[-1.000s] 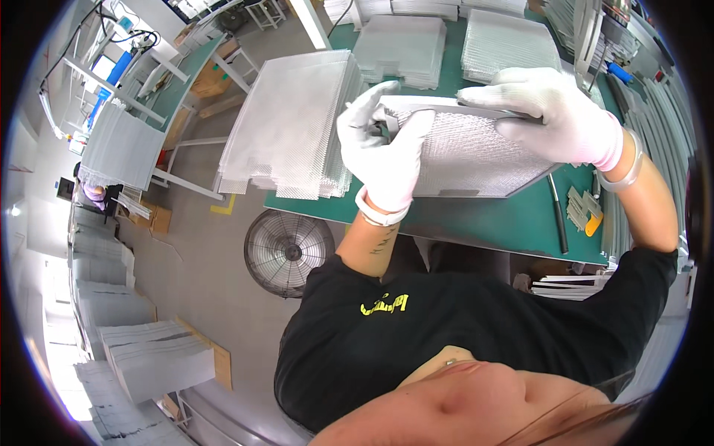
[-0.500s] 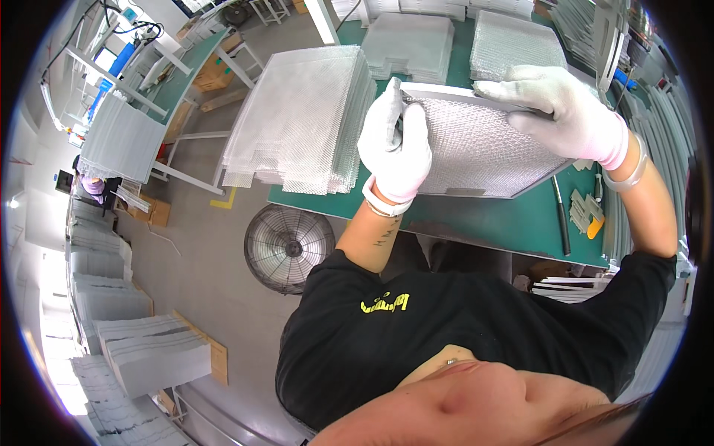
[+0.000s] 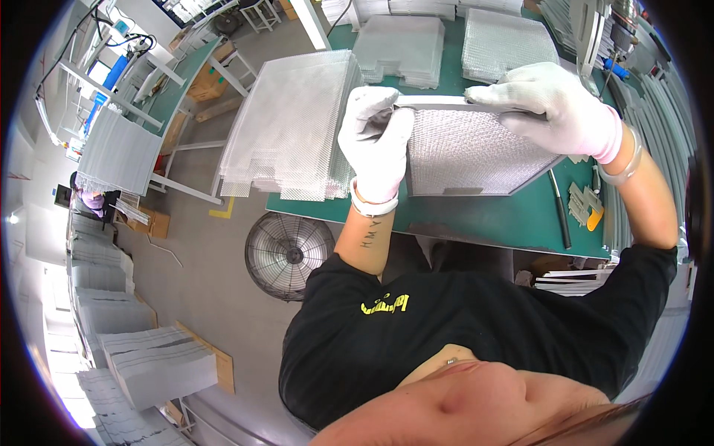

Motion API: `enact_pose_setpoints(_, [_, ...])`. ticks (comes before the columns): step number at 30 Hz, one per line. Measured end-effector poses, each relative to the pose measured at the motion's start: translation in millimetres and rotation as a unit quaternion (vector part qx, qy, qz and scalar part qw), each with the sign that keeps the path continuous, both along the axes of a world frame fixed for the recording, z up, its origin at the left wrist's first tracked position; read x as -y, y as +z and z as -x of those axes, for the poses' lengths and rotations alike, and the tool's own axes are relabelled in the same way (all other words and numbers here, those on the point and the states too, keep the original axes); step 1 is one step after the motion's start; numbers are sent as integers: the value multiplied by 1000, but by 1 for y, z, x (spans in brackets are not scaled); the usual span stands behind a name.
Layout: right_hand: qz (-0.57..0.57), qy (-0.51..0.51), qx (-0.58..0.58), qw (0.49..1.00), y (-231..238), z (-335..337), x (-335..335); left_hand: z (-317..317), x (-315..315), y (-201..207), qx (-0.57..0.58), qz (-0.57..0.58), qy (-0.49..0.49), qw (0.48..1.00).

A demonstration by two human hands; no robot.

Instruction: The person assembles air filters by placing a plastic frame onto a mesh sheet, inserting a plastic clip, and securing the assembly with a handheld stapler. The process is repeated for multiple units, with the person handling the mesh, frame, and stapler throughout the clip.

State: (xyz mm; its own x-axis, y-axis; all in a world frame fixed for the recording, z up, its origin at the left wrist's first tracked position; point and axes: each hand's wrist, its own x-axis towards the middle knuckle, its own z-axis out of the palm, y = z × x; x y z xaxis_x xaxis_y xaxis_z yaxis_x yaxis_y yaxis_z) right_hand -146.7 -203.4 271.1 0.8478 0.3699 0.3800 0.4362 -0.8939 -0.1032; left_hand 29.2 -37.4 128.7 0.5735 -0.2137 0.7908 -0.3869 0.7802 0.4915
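Note:
A framed metal mesh filter panel (image 3: 476, 152) is held tilted over the green table, its far edge raised and its near edge low. My left hand (image 3: 377, 145), in a white glove, is closed at the panel's far left corner, thumb and fingers pinching the frame. My right hand (image 3: 554, 108), gloved the same way, grips the far edge of the frame toward its right end, fingers along the top. The fingertips of both hands are partly hidden behind the frame.
A tall stack of mesh sheets (image 3: 286, 126) stands left of the panel, with more stacks (image 3: 400, 48) (image 3: 508, 44) behind. A black-handled tool (image 3: 559, 208), metal pieces (image 3: 582, 201) and a yellow item (image 3: 594, 218) lie at right. A floor fan (image 3: 292, 256) stands below left.
My left hand has shifted a little left and its fingers are curled more around the panel's corner. The panel's far edge has levelled slightly; my right hand keeps its grip.

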Motion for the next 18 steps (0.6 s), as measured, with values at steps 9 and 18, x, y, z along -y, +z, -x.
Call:
enact_pose_setpoints(9, [132,-73,53,987,4,15,-7,-5,11,-3,158,-47,69,984])
enact_pose_setpoints(18, [-15,-494,328,805,-193,150,47,4,7,-10,164,-117,176,964])
